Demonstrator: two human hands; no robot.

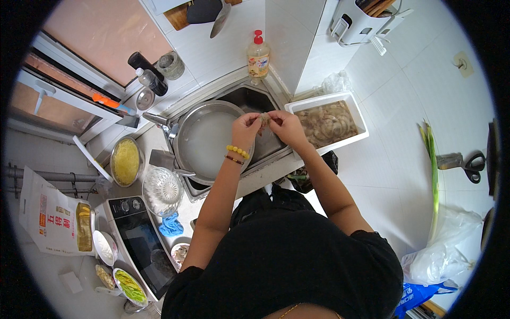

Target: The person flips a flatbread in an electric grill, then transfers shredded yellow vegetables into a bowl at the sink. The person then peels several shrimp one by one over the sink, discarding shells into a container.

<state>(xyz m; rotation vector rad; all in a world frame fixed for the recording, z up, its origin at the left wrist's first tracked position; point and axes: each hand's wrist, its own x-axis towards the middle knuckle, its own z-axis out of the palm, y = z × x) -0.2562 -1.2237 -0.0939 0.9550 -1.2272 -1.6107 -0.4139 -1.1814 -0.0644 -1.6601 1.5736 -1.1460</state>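
Both hands meet over the sink's right side, pinching one small raw shrimp [264, 119] between the fingertips. My left hand [246, 127] grips it from the left, above the rim of a large metal basin [207, 131] that holds cloudy water. From the right, my right hand [287, 128] holds the same shrimp. Below the fingers lies the bare right part of the stainless steel sink [267, 150]. Just right of my right hand, a white foam box [363, 133] contains many raw shrimp [327, 123] in brownish liquid.
A cleaver [161, 158] and a glass bowl [162, 190] sit left of the basin. The faucet [157, 119] reaches over its rim. A soap bottle [258, 60] stands behind the sink. Further left are a bowl of yellow shreds [126, 161] and a microwave [141, 243].
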